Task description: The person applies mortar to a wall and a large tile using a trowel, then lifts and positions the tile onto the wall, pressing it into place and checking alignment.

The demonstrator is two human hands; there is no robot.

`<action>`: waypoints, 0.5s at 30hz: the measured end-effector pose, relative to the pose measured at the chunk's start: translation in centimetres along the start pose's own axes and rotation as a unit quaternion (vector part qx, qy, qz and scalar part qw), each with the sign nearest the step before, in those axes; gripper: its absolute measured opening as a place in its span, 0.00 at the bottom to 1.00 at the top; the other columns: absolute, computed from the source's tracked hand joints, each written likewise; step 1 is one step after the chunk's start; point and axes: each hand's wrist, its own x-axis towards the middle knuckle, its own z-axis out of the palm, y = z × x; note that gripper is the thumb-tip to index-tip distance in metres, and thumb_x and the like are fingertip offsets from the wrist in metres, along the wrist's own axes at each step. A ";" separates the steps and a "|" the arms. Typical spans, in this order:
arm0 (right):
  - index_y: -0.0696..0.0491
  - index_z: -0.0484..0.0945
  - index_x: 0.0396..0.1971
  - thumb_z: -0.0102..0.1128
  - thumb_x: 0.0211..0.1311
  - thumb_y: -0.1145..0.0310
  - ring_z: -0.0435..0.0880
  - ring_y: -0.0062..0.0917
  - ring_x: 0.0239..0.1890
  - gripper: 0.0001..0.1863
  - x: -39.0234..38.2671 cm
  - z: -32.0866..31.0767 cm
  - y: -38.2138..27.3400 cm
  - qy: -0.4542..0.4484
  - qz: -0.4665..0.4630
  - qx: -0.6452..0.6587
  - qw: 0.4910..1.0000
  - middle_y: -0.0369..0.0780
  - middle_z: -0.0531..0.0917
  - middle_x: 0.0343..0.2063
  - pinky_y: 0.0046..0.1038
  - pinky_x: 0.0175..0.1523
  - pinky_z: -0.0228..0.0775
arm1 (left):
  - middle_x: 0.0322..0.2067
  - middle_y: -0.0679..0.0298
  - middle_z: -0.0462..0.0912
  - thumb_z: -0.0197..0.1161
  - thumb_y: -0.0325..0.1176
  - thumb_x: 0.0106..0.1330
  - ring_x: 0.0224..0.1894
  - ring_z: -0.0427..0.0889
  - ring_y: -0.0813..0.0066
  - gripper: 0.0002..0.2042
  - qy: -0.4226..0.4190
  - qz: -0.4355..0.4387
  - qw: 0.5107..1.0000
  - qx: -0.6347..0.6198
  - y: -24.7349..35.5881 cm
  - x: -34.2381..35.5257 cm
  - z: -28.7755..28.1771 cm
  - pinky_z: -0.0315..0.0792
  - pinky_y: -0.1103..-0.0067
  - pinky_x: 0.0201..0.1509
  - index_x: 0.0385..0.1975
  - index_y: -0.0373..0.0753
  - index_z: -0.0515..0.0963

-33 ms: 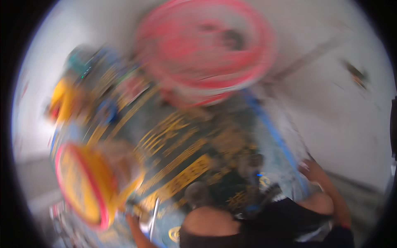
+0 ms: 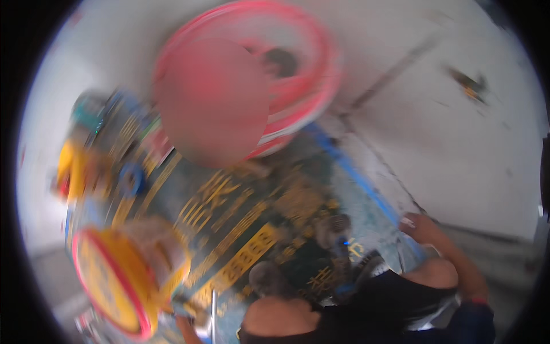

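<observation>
Motion smears the head view. My left hand (image 2: 187, 328) is at the lower left, beside a tilted yellow bucket (image 2: 137, 272) with a pink rim. Small brownish and yellow shapes lie by its fingers; I cannot make out whether it holds anything. A thin pale rod (image 2: 214, 307) stands just to its right. My right hand (image 2: 419, 225) is out at the right, past my bent knee, near the blue edge of a dark green printed sheet (image 2: 281, 200). Its fingers are too blurred to read. Ahead is a large round pink-red tub (image 2: 318, 57), with a dark round patch inside.
Yellow-and-red items (image 2: 74, 169), a blue ring-shaped roll (image 2: 132, 179) and a teal object (image 2: 89, 109) sit at the far left. A pale floor (image 2: 458, 166) with a dark crack runs along the right. A dark, yellow-marked scrap (image 2: 467, 85) lies at the far right.
The whole scene has shifted left in the picture, and the left side has also dropped lower, as my head turns. Neither hand shows a clear change of grip.
</observation>
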 end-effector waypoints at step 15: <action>0.54 0.71 0.52 0.53 0.63 0.53 0.79 0.36 0.47 0.24 -1.5 -1.1 -2.3 0.193 -0.359 0.145 0.902 0.47 0.78 0.46 0.37 0.51 0.70 | 0.44 0.52 0.77 0.56 0.35 0.62 0.47 0.77 0.56 0.13 -0.312 0.415 0.791 0.324 33.9 -25.2 -22.6 0.71 0.65 0.46 0.45 0.38 0.73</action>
